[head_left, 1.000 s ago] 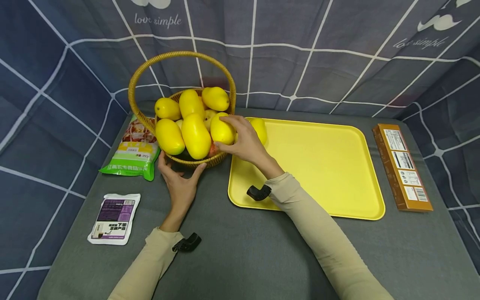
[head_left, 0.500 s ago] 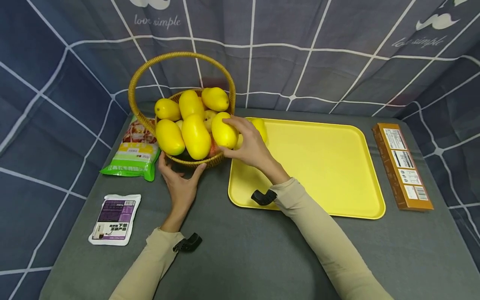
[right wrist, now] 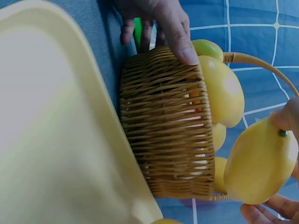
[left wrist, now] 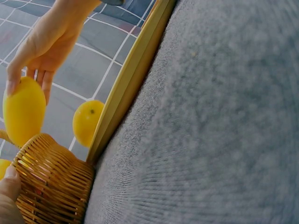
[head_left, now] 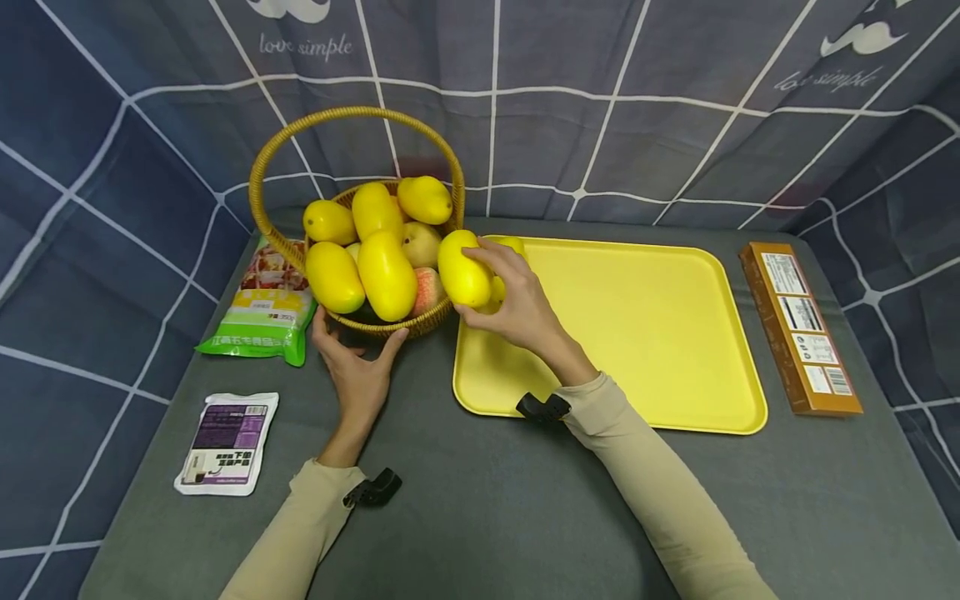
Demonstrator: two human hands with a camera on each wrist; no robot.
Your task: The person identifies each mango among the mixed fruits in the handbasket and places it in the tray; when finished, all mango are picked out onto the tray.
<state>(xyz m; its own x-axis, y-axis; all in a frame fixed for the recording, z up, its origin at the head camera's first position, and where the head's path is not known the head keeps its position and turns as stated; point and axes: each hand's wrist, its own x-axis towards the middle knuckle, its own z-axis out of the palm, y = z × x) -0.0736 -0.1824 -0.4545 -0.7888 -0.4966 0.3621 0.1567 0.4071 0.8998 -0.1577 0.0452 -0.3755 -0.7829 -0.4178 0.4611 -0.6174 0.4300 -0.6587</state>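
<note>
My right hand (head_left: 521, 304) grips a yellow mango (head_left: 463, 271) between thumb and fingers, at the right rim of a wicker basket (head_left: 420, 325). In the right wrist view the mango (right wrist: 259, 161) hangs beside the basket, a small green stem spot on it. My left hand (head_left: 356, 371) holds the front of the basket, thumb at the rim and other fingers around the left side. Several yellow mangoes (head_left: 386, 275), a pear (head_left: 422, 244) and a reddish peach (head_left: 426, 292) fill the basket. Another yellow fruit (left wrist: 88, 122) sits by the tray's left end, partly hidden by my right hand in the head view.
A yellow tray (head_left: 615, 333) lies right of the basket, with a long brown box (head_left: 798, 329) beyond it. Left are a green food bag (head_left: 262, 308) and a white-purple pouch (head_left: 227, 444). The basket's tall handle (head_left: 356, 112) arches above; a checked curtain (head_left: 555, 142) hangs behind.
My right hand has lifted the mango from among the fruit and carried it right to the basket's rim, uncovering the pear and peach. My left hand stays at the basket.
</note>
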